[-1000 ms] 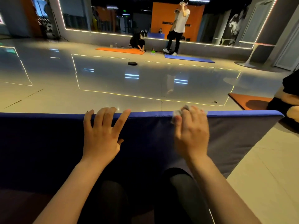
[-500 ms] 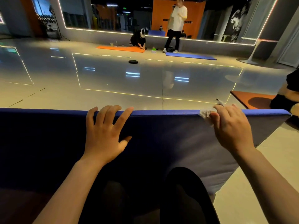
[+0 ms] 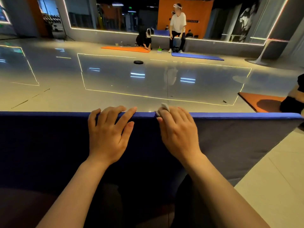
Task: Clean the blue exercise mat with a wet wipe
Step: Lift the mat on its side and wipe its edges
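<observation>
Two hands on the top edge of the blue exercise mat, held upright on its side across the foreground, its edge running level from the left border to the right. At left, bare dark face of the mat, glossy floor beyond. Left of centre, left hand: fingers hooked over the top edge, thumb lying along the near face, gripping the mat. Just beside it, right hand: fingers curled over the edge onto a white wet wipe, pressing it against the rim; a crumpled tip poking up above the fingertips. Hands close but apart. Below, two bare forearms and dark-clad knees. Further right, paler grey-blue face of the mat, then light floor tiles. In the far background, an orange mat with a crouching person, a black disc on the floor, a standing person in white by another blue mat. At the right border, a corner of an orange mat.
</observation>
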The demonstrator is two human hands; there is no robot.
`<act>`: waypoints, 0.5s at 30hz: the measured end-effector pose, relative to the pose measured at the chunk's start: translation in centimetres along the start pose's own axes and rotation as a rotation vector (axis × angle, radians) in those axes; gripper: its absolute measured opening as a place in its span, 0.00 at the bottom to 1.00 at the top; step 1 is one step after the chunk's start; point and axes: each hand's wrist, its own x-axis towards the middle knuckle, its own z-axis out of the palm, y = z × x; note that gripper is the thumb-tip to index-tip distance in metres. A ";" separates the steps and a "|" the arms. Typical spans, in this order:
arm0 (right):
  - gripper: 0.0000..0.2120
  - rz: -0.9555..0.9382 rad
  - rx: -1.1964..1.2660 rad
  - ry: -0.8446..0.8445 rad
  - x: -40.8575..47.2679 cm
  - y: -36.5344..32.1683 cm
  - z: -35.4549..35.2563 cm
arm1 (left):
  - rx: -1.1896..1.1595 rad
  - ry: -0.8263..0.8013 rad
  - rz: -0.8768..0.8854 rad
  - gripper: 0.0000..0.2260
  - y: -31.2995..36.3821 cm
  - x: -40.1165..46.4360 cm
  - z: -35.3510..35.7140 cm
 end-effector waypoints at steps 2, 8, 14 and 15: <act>0.15 -0.042 -0.093 -0.018 -0.8 2.6 -1.1 | 0.042 0.011 0.028 0.17 -0.1 -0.3 0.2; 0.20 0.165 -0.328 -0.052 -4.5 13.4 -6.8 | 0.074 -0.005 0.071 0.19 -0.4 -0.5 0.4; 0.20 0.413 -0.184 0.024 -4.8 12.6 -5.8 | 0.056 -0.005 0.044 0.20 -0.2 -0.2 0.7; 0.19 0.407 -0.133 0.038 -4.3 11.1 -4.9 | 0.050 -0.007 0.037 0.19 -0.2 -0.1 0.8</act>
